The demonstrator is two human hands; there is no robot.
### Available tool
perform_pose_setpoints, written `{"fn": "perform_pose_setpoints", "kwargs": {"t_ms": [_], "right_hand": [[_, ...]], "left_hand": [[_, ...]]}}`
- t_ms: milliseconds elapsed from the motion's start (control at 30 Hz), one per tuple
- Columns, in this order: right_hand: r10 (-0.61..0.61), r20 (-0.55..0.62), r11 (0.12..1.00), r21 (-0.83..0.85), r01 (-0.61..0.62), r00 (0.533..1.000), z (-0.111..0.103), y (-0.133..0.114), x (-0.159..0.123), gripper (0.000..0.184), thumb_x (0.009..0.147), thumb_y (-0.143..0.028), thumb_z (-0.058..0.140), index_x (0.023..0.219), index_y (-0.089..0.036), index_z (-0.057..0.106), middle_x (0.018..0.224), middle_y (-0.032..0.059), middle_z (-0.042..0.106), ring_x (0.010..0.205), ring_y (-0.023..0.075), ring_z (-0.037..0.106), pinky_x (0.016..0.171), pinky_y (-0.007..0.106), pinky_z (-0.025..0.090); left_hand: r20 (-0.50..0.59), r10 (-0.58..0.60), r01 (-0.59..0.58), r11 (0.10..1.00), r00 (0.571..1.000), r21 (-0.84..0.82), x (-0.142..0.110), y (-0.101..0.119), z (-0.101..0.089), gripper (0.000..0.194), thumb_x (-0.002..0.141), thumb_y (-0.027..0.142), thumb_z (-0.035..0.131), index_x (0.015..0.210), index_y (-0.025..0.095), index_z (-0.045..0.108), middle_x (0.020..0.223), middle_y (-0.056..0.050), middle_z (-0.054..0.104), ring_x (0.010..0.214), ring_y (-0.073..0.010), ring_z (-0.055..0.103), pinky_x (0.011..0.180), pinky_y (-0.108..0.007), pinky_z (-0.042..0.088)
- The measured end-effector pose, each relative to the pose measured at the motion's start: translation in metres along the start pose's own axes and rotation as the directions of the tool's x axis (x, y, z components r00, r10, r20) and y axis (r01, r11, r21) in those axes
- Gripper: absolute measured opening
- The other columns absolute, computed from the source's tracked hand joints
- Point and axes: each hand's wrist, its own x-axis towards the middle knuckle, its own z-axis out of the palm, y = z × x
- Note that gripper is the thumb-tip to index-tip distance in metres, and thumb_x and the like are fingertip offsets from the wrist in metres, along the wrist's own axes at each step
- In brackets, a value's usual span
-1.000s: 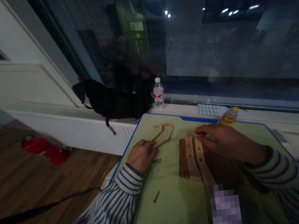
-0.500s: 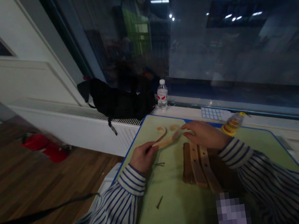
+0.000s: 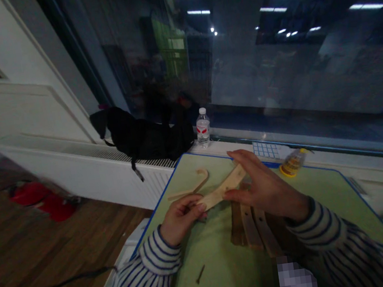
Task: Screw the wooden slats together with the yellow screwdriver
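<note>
A pale wooden strip [image 3: 216, 195] with small dark holes is held up over the table between my hands. My left hand [image 3: 182, 217] pinches its near end, fingers closed. At the far end, my right hand [image 3: 268, 190] grips the strip between thumb and fingers. To the left lies a thin wooden piece [image 3: 197, 185] with a hooked end. Below my right hand, wooden slats with holes [image 3: 250, 230] rest beside and over brown wood [image 3: 237, 227], partly hidden by my hand and shadow. A single screw [image 3: 200, 274] lies closer to me.
The green tabletop [image 3: 181, 253] has a blue edge. A yellow-capped glue bottle [image 3: 292, 164] stands at the back right. Behind are a water bottle [image 3: 203, 129], a black bag [image 3: 148, 132] and a radiator [image 3: 85, 167]. A red fire extinguisher [image 3: 42, 201] is on the floor.
The hooked piece now lies apart on the table. My right hand has closed on the wooden strip, which is raised and turned so its holed face shows.
</note>
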Motion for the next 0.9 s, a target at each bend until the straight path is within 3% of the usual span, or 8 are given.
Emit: {"fn": "perform_pose_setpoints", "kwargs": {"t_ms": [167, 267, 400, 600, 733, 800, 900], "right_hand": [[0.041, -0.048, 0.997, 0.063, -0.038, 0.998, -0.004, -0.018, -0.017, 0.081, 0.072, -0.05, 0.069, 0.138, -0.024, 0.031, 0.142, 0.0125, 0.031, 0.134, 0.0275, 0.031, 0.108, 0.048, 0.032], [0.065, -0.02, 0.994, 0.087, -0.063, 0.998, -0.004, -0.03, -0.029, 0.077, 0.075, -0.047, 0.067, 0.139, -0.028, 0.03, 0.144, 0.0118, 0.029, 0.133, 0.0291, 0.032, 0.105, 0.051, 0.036], [0.092, 0.007, 0.987, 0.131, -0.092, 0.996, -0.006, -0.04, -0.041, 0.065, 0.08, -0.043, 0.062, 0.137, -0.028, 0.035, 0.144, 0.0104, 0.033, 0.132, 0.0273, 0.034, 0.106, 0.049, 0.037], [0.056, -0.104, 0.978, 0.205, -0.034, 0.993, -0.016, -0.035, -0.048, 0.04, 0.093, -0.032, 0.045, 0.132, -0.029, 0.045, 0.142, 0.0056, 0.043, 0.13, 0.0218, 0.042, 0.107, 0.045, 0.037], [0.181, -0.247, 0.955, 0.275, -0.11, 0.952, -0.019, -0.022, -0.049, 0.035, 0.097, -0.03, 0.034, 0.129, -0.027, 0.048, 0.131, 0.0042, 0.056, 0.123, 0.0186, 0.049, 0.106, 0.042, 0.038], [0.251, -0.258, 0.951, 0.244, -0.189, 0.933, -0.02, -0.017, -0.05, 0.038, 0.096, -0.034, 0.037, 0.131, -0.025, 0.046, 0.131, 0.0062, 0.056, 0.12, 0.0199, 0.052, 0.104, 0.041, 0.04], [0.286, -0.185, 0.946, 0.214, -0.245, 0.94, -0.022, -0.015, -0.051, 0.045, 0.091, -0.04, 0.046, 0.133, -0.023, 0.044, 0.127, 0.0087, 0.059, 0.107, 0.0216, 0.06, 0.093, 0.04, 0.048]], "left_hand": [[0.066, 0.019, -0.02, 1.0, 0.998, 0.018, -0.008, 0.004, 0.009, 0.041, 0.066, 0.05, 0.073, 0.075, 0.011, 0.066, 0.06, -0.003, 0.064, 0.056, -0.0132, 0.058, 0.056, -0.024, 0.048], [0.163, 0.008, -0.014, 0.999, 0.987, 0.031, -0.016, 0.01, 0.018, 0.039, 0.067, 0.05, 0.072, 0.075, 0.012, 0.067, 0.064, -0.005, 0.066, 0.059, -0.0133, 0.058, 0.057, -0.023, 0.046], [0.291, -0.03, 0.028, 1.0, 0.956, 0.011, -0.027, 0.017, 0.03, 0.048, 0.071, 0.059, 0.064, 0.068, 0.011, 0.065, 0.055, -0.004, 0.06, 0.048, -0.0114, 0.051, 0.049, -0.022, 0.041], [0.327, 0.019, -0.046, 0.996, 0.945, 0.074, -0.032, 0.02, 0.03, 0.056, 0.077, 0.066, 0.051, 0.066, 0.012, 0.063, 0.046, 0.002, 0.043, 0.04, -0.0069, 0.034, 0.04, -0.02, 0.024], [0.303, 0.069, -0.122, 0.98, 0.951, 0.16, -0.03, 0.029, 0.031, 0.061, 0.086, 0.065, 0.035, 0.061, 0.014, 0.059, 0.045, 0.002, 0.04, 0.041, -0.0081, 0.035, 0.041, -0.021, 0.025], [0.251, 0.154, -0.224, 0.934, 0.956, 0.277, -0.029, 0.036, 0.034, 0.052, 0.091, 0.054, 0.037, 0.069, 0.014, 0.062, 0.057, -0.001, 0.052, 0.052, -0.0108, 0.048, 0.05, -0.021, 0.037], [0.253, 0.284, -0.374, 0.802, 0.925, 0.465, -0.03, 0.045, 0.044, 0.028, 0.093, 0.035, 0.045, 0.106, 0.021, 0.065, 0.082, -0.003, 0.061, 0.075, -0.0143, 0.057, 0.068, -0.024, 0.046]]}}
